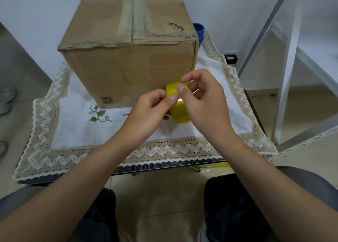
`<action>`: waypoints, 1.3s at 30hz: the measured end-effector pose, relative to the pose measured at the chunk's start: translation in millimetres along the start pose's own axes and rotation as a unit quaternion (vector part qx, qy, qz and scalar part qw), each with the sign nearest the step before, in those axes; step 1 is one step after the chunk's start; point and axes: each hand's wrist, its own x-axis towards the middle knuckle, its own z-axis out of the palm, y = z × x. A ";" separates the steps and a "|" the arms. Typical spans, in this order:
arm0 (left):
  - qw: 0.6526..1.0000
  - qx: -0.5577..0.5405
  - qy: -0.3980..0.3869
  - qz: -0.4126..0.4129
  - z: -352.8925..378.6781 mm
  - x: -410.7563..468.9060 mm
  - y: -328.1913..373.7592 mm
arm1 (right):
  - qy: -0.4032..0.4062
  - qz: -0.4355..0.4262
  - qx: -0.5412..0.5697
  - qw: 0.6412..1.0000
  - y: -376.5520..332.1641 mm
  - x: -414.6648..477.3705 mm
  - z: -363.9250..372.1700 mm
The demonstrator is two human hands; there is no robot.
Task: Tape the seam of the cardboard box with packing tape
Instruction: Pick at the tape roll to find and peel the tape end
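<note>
A tall brown cardboard box [128, 58] stands on the table, its top flaps closed along a centre seam [133, 13] covered by old worn tape. In front of the box's lower right corner, both hands hold a yellow roll of packing tape [180, 112] above the cloth. My right hand [204, 102] grips the roll, fingers curled over its top. My left hand [150, 110] pinches at the roll's outer surface with thumb and forefinger. Much of the roll is hidden by the hands.
A white cloth with a lace border [164, 150] and a green embroidered sprig [99, 116] covers the small table. A blue object [199, 30] sits behind the box. A white metal frame [289, 77] stands right. Shoes [6, 100] lie on the floor left.
</note>
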 end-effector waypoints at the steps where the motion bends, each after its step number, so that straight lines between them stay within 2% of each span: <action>1: 1.000 -0.022 0.018 -0.006 -3.1 -2.7 0.3 | -0.020 0.009 0.026 0.999 -0.2 -1.0 2.0; 4: 0.998 -0.025 0.051 -0.007 -14.4 -11.6 -5.2 | -0.100 0.039 0.049 0.993 4.1 -3.0 4.8; 9: 0.998 0.013 0.057 0.002 -26.9 -27.3 -16.5 | -0.176 -0.006 -0.075 0.981 19.2 -5.7 7.4; 14: 0.997 0.023 0.063 -0.031 -33.7 -28.4 -21.1 | -0.167 -0.068 -0.116 0.977 18.2 -6.9 12.2; 21: 0.995 0.065 0.054 -0.044 -34.1 -27.9 -18.8 | -0.152 -0.054 -0.096 0.982 14.6 -7.3 14.3; 24: 0.996 0.081 0.023 -0.039 -33.4 -29.5 -18.2 | -0.153 -0.053 -0.103 0.981 15.8 -7.0 13.4; 28: 0.993 0.112 -0.018 -0.018 -29.6 -31.9 -18.2 | -0.206 -0.052 -0.136 0.968 24.6 -3.7 18.0; 32: 0.993 0.114 -0.030 -0.005 -31.2 -29.9 -21.2 | -0.264 -0.065 -0.118 0.955 23.8 -1.9 13.8; 39: 0.994 0.105 -0.002 0.002 -32.9 -25.2 -21.6 | -0.166 -0.213 -0.131 0.954 31.6 0.6 14.7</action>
